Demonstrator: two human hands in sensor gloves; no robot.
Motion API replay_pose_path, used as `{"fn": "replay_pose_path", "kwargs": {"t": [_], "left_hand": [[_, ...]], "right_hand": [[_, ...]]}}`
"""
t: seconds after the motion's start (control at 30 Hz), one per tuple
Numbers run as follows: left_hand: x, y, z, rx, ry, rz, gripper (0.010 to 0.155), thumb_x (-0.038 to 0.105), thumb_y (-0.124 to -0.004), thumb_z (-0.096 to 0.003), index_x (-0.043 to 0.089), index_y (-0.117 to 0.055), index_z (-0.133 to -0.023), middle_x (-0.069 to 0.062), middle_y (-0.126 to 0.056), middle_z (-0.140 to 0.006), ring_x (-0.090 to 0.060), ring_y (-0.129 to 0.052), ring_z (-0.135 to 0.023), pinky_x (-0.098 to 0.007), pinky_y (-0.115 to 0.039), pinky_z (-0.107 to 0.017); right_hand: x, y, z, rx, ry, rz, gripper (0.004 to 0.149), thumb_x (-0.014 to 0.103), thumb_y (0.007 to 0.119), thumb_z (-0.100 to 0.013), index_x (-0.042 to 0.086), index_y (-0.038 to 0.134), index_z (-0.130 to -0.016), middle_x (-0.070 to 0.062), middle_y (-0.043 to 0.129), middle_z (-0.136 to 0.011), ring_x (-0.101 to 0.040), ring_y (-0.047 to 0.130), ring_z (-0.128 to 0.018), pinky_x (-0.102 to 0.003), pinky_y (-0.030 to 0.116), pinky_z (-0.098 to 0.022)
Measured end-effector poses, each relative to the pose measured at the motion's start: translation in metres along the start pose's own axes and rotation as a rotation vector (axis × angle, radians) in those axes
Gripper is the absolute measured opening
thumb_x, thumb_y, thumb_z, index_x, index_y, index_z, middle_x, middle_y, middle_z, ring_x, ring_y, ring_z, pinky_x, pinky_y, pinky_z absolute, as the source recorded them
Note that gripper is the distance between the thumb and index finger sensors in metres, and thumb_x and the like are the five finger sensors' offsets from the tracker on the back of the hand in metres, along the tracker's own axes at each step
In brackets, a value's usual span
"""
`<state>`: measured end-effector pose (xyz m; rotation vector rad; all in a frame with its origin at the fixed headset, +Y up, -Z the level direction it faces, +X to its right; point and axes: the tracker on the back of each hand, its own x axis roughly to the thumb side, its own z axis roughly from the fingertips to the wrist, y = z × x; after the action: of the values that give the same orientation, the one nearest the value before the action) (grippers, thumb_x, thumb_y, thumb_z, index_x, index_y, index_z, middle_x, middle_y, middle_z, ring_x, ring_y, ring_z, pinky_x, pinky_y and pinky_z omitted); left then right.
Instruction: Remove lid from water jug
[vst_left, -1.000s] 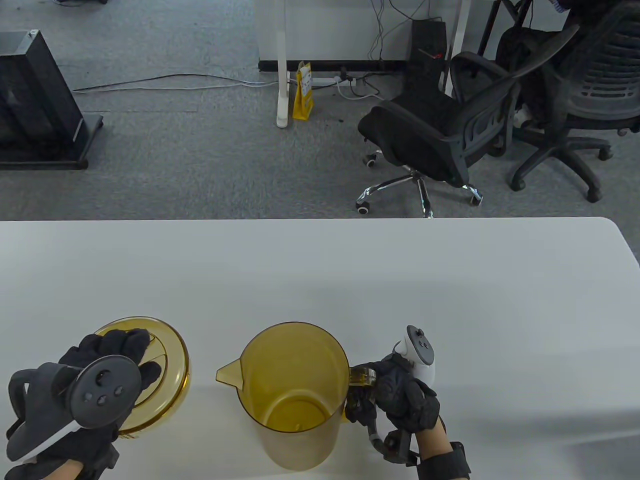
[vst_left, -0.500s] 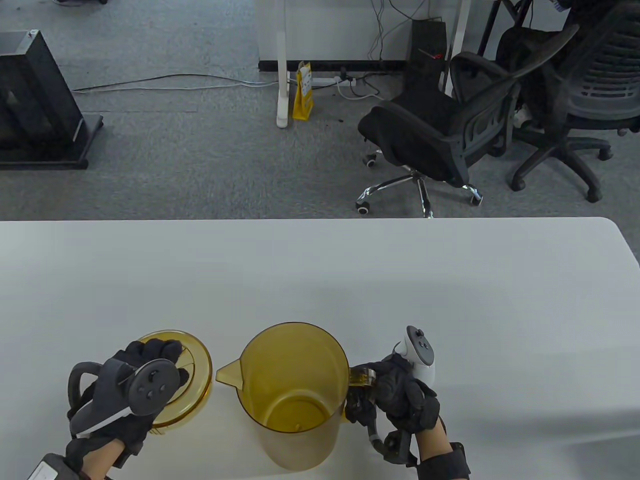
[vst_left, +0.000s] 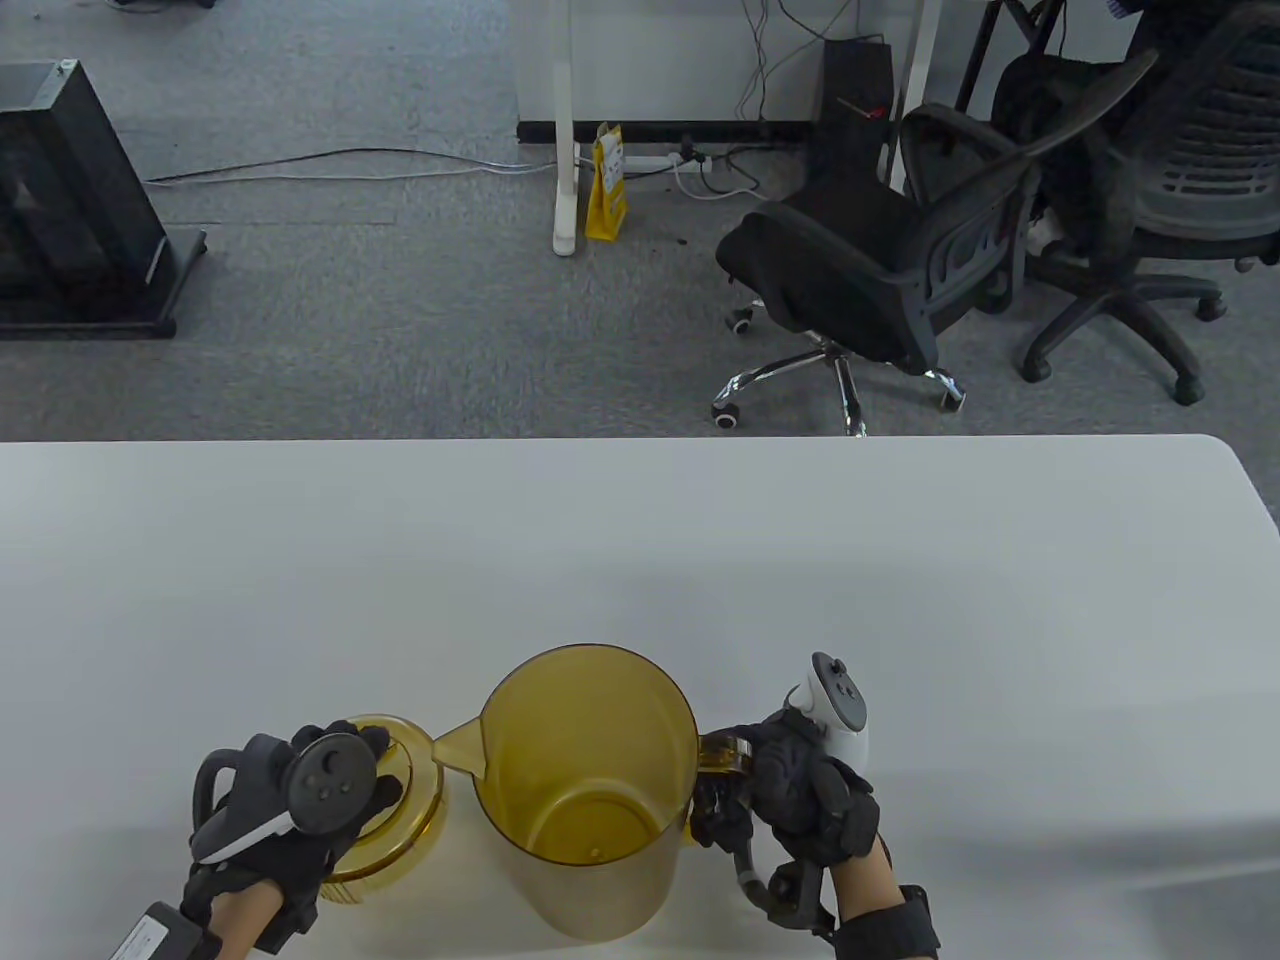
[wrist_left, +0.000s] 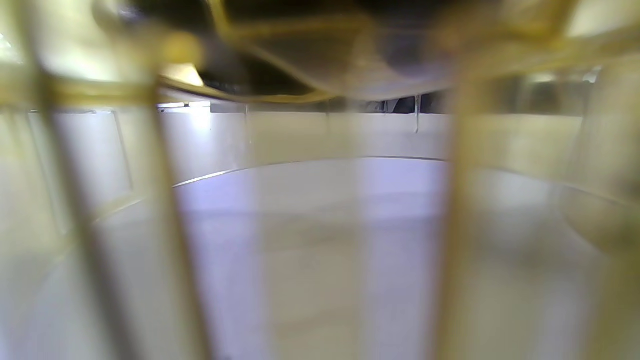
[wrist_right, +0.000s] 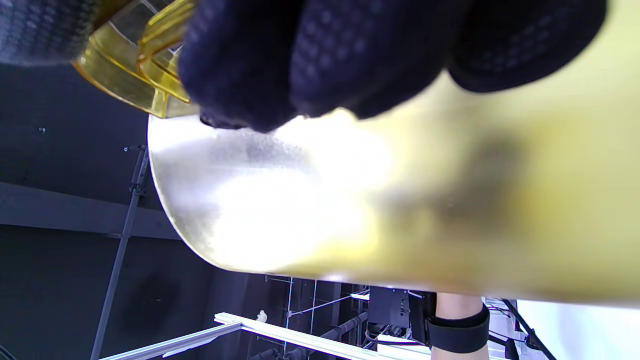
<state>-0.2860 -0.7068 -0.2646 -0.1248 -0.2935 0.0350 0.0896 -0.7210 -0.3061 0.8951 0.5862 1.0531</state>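
White desk (vst_left: 900, 600): our right grip (vst_left: 800, 790) clamps the open water jug (vst_left: 585, 790) handle; left grip (vst_left: 290, 810) holds the lid (vst_left: 415, 800), off, beside it; release remains.

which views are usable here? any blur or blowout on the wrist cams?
Table view: sharp, evenly lit, jug and lid clear. Left wrist view: badly defocused, only amber ribs of the lid over a pale table. Right wrist view: glare blows out the jug wall; right hand up close, soft.
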Motion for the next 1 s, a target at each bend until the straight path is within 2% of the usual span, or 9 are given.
{"fn": "replay_pose_path", "kwargs": {"t": [0.23, 0.4, 0.57, 0.83, 1.0], "left_hand": [[0.003, -0.022, -0.005, -0.069, -0.013, -0.046, 0.058, 0.04, -0.079, -0.0471, 0.006, -0.073, -0.093, -0.018, -0.086, -0.077, -0.028, -0.086, -0.06, -0.038, -0.078, -0.045], [0.009, -0.026, -0.005, -0.055, -0.024, -0.089, 0.057, 0.04, -0.079, -0.047, 0.007, -0.072, -0.093, -0.017, -0.086, -0.077, -0.028, -0.086, -0.06, -0.038, -0.078, -0.045], [0.008, -0.026, -0.003, -0.029, -0.018, -0.081, 0.057, 0.04, -0.077, -0.0477, 0.007, -0.073, -0.093, -0.017, -0.086, -0.078, -0.028, -0.086, -0.061, -0.038, -0.078, -0.045], [0.003, -0.019, 0.0, -0.064, 0.018, 0.01, 0.054, 0.039, -0.076, -0.049, 0.01, -0.076, -0.095, -0.017, -0.088, -0.084, -0.032, -0.089, -0.067, -0.043, -0.079, -0.05], [0.002, -0.008, 0.008, -0.045, 0.035, 0.023, 0.054, 0.04, -0.075, -0.0493, 0.011, -0.078, -0.094, -0.018, -0.088, -0.086, -0.035, -0.088, -0.072, -0.046, -0.078, -0.052]], "right_hand": [[0.0, 0.0, 0.0, -0.003, 0.001, -0.004, 0.07, 0.077, 0.066, -0.039, 0.018, 0.098, -0.055, -0.002, 0.098, -0.025, -0.019, 0.095, -0.015, -0.047, 0.08, -0.028], [0.0, 0.001, 0.0, -0.002, 0.004, -0.007, 0.07, 0.078, 0.065, -0.04, 0.018, 0.098, -0.055, -0.002, 0.098, -0.025, -0.02, 0.095, -0.015, -0.048, 0.08, -0.028], [0.0, 0.001, 0.001, -0.002, 0.004, -0.008, 0.07, 0.078, 0.065, -0.04, 0.018, 0.098, -0.055, -0.002, 0.098, -0.026, -0.02, 0.095, -0.016, -0.048, 0.08, -0.029], [0.0, 0.001, 0.0, -0.002, 0.006, -0.009, 0.07, 0.078, 0.065, -0.04, 0.018, 0.098, -0.055, -0.002, 0.098, -0.026, -0.02, 0.095, -0.016, -0.048, 0.08, -0.029], [0.0, 0.001, 0.0, -0.002, 0.006, -0.01, 0.07, 0.078, 0.064, -0.04, 0.018, 0.098, -0.055, -0.002, 0.098, -0.026, -0.02, 0.095, -0.016, -0.048, 0.08, -0.029]]}}
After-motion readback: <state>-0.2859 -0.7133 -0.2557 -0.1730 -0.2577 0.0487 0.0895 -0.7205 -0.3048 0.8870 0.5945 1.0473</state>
